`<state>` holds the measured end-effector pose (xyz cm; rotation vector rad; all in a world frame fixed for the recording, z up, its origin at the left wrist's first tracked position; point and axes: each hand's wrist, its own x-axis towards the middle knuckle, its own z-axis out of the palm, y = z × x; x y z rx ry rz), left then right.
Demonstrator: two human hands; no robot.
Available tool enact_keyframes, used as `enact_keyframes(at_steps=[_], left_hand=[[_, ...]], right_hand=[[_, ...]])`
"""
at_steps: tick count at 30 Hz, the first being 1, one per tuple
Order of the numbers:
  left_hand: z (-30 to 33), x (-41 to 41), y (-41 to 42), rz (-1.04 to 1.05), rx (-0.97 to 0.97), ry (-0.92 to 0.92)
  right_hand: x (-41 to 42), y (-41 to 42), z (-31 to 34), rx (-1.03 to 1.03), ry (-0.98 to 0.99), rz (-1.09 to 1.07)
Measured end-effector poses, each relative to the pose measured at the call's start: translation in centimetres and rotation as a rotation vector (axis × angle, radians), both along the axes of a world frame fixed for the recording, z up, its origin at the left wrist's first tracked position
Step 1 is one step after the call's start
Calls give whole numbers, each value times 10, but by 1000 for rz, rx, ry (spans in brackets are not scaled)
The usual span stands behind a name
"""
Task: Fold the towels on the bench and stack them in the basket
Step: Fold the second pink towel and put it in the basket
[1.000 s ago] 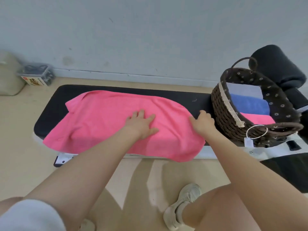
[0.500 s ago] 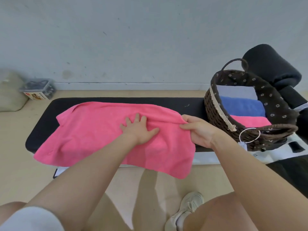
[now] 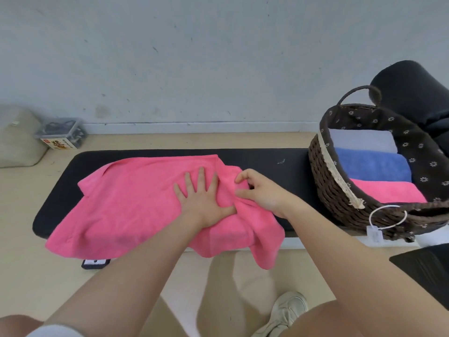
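A pink towel (image 3: 128, 205) lies spread over the black bench (image 3: 267, 161), its near edge hanging off the front. My left hand (image 3: 202, 198) presses flat on the towel's middle with fingers straight. Just to its right, my right hand (image 3: 260, 190) grips the towel's right end, which is lifted and bunched toward the left hand. A dark wicker basket (image 3: 325, 181) stands on the bench's right end. Inside it lie three folded towels: white (image 3: 362, 141), blue (image 3: 371, 166) and pink (image 3: 386, 193).
A pale wall runs behind the bench. On the floor at the far left stand a beige bag (image 3: 17, 136) and a clear plastic box (image 3: 62, 135). A black padded roll (image 3: 410, 88) sits behind the basket. My shoe (image 3: 286, 312) is on the floor below.
My right hand has carried the towel's right end leftward, toward my left hand. The left hand has stayed pressed on the towel's middle. The view has shifted slightly.
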<state>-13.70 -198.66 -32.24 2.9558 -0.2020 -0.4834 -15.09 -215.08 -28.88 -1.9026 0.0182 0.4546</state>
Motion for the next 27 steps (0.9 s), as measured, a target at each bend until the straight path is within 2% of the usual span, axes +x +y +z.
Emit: enact_keyframes(at_steps=[2, 4, 6, 8, 10, 12, 13, 18, 19, 20, 23, 24, 25, 27], left_hand=[[0, 0, 1, -10, 2, 1], [-1, 0, 2, -8, -12, 0], [-2, 0, 2, -2, -21, -11], [-3, 0, 2, -9, -13, -18], [-2, 0, 2, -14, -6, -12], [-2, 0, 2, -9, 1, -2], [-2, 0, 2, -8, 4, 4], [-2, 0, 2, -12, 2, -7], [-1, 0, 2, -13, 0, -8], [-1, 0, 2, -11, -2, -7], [-1, 1, 3, -12, 1, 11], [-1, 1, 3, -14, 0, 23], [0, 1, 3, -16, -8, 32], [4, 4, 5, -7, -85, 42]], right_hand=[[2, 7, 1, 0, -92, -70], [6, 5, 7, 139, -149, -255], [11, -4, 16, 413, -42, -451], [14, -20, 23, 496, 85, -462], [14, -31, 26, 307, 157, -290], [12, -37, 26, 34, 116, -197], [12, -39, 26, -38, 59, -209], [13, -52, 29, -36, -108, -258], [16, -56, 28, -136, -154, -277], [19, -59, 26, -326, -227, -298], [21, -52, 20, -1167, -359, -267], [20, -44, 15, -1308, -349, -232], [16, -32, 14, -1334, -384, -199], [12, 0, 12, -1225, -470, -61]])
